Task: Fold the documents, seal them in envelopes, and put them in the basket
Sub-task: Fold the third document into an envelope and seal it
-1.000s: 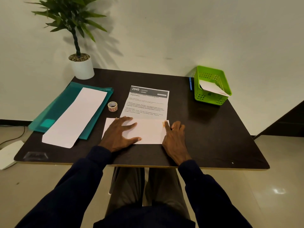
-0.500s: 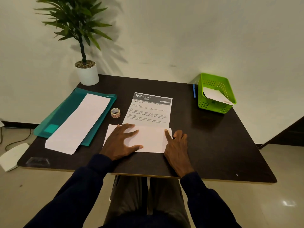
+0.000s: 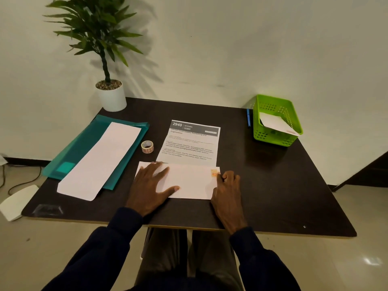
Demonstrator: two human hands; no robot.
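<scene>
White paper, smooth and matte, lies under both hands: an oblong envelope (image 3: 192, 182) flat on the near middle of the table (image 3: 273, 185). The left hand (image 3: 151, 185) lies palm down on its left half, fingers straight and spread, thumb stretched along the near edge. The right hand (image 3: 227, 194) sits at the right short edge with its fingers bent at the knuckles and a fingertip against the paper; from here I cannot tell whether it pinches the edge or only presses it. Just beside that fingertip, on the far right corner of the envelope, is a small orange sticker (image 3: 214, 172).

The envelope's far edge overlaps the bottom of a printed document (image 3: 193, 143), a flat sheet with a dark header band and lines of black text. Left of the document stands a small roll of tape (image 3: 147, 147), a squat ring with reddish print. Further left is a translucent teal plastic folder (image 3: 84, 148), and a long narrow white sheet (image 3: 100, 160) lies slantwise on it, its near end hanging past the folder onto the table.

At the far right corner is the basket (image 3: 270, 137), bright green plastic with perforated walls, and a second envelope (image 3: 275, 122) leans tilted inside it. A blue pen (image 3: 248, 117) lies just beside the basket's left wall. At the far left corner stands a round white pot (image 3: 111, 99) topped with pebbles, holding a leafy green plant (image 3: 94, 28). The tabletop is dark, square-cornered and faintly glossy.
</scene>
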